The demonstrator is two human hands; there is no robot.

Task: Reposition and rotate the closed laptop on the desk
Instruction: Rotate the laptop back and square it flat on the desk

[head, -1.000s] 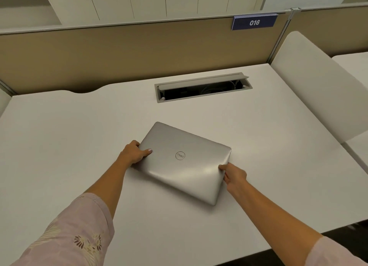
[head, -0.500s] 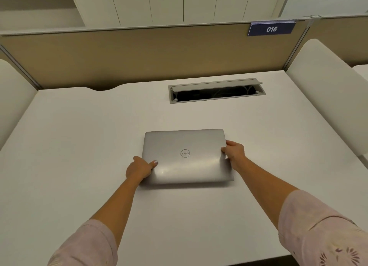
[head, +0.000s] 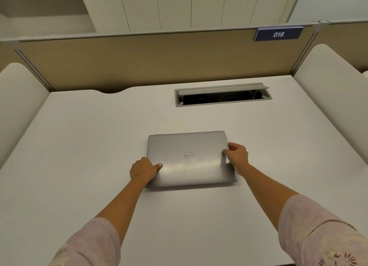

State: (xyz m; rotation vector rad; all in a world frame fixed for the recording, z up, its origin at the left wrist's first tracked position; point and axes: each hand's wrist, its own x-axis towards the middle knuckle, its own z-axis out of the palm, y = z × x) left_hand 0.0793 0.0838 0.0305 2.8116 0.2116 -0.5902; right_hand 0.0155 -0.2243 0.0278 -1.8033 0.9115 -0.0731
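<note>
White desk before a tan partition bears a closed laptop, both hands gripping its side edges.

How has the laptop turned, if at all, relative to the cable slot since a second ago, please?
Yes. The laptop was skewed to the cable slot; it has rotated so its long edges run roughly parallel to it, both hands gripping its sides.

Soft, even overhead light; mild glare on laptop lid; wide-angle bending at edges.
</note>
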